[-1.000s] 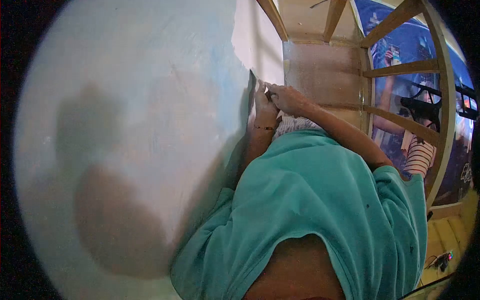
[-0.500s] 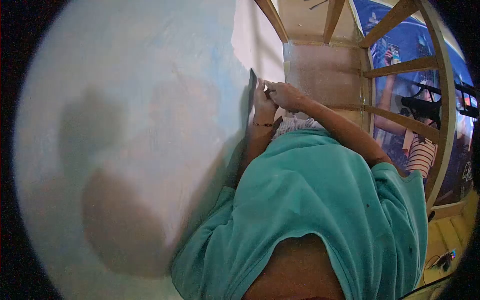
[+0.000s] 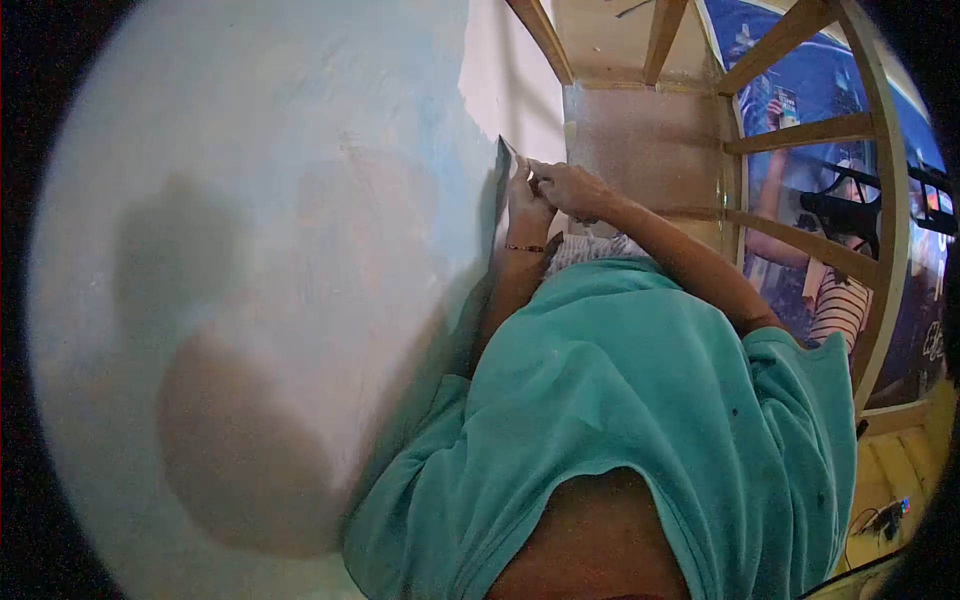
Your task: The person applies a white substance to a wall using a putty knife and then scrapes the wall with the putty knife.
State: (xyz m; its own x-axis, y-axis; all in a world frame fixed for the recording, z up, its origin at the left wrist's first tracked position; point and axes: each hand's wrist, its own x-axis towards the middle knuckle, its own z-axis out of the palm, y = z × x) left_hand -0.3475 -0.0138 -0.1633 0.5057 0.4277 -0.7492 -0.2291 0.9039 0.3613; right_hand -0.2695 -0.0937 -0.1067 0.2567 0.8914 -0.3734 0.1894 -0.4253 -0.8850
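Observation:
A thin dark blade, like a scraper (image 3: 505, 149), has its tip at the pale wall (image 3: 290, 130), beside the lower end of a whiter strip (image 3: 510, 80). My left hand (image 3: 527, 195), with a bracelet at its wrist, is closed at the near end of this scraper. Pressed up against its fingers, my right hand (image 3: 578, 192) is closed too. What the right fingers grip is hidden. Both hands meet in front of my green shirt (image 3: 640, 390), close to the wall.
On the right stands a wooden frame with slats (image 3: 888, 200). Behind it hangs a blue printed banner (image 3: 780, 90) with pictured figures. A brown panel (image 3: 645, 150) lies beyond my hands. Cables (image 3: 880, 520) rest at the lower right. Shadows fall across the wall.
The blade has turned slightly at the wall and shows a narrower face. Both hands stay nearly in place. The whole view has shifted a little.

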